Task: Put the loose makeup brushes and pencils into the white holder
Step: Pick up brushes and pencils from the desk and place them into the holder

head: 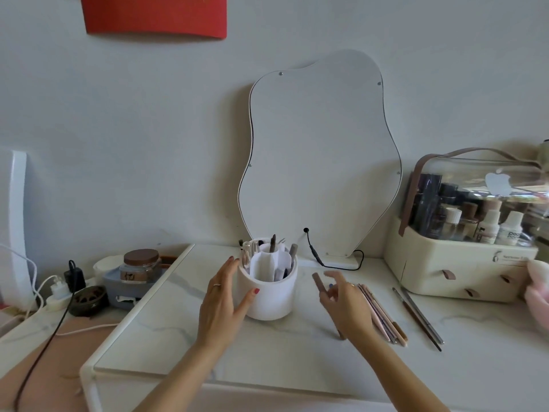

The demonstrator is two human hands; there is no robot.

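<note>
The white holder stands mid-table with several brushes and pencils upright in its compartments. My left hand rests against its left side, thumb on the front wall. My right hand hovers to the right of the holder and grips a brown pencil, whose tip points up and left toward the holder. A bundle of loose pink and brown pencils lies on the table right beside that hand. Two thin dark brushes lie farther right.
A wavy mirror leans on the wall behind the holder, its black cable trailing on the table. A cream cosmetics box stands at the right. A jar, plugs and cords crowd the left. A pink fluffy item sits at the right edge.
</note>
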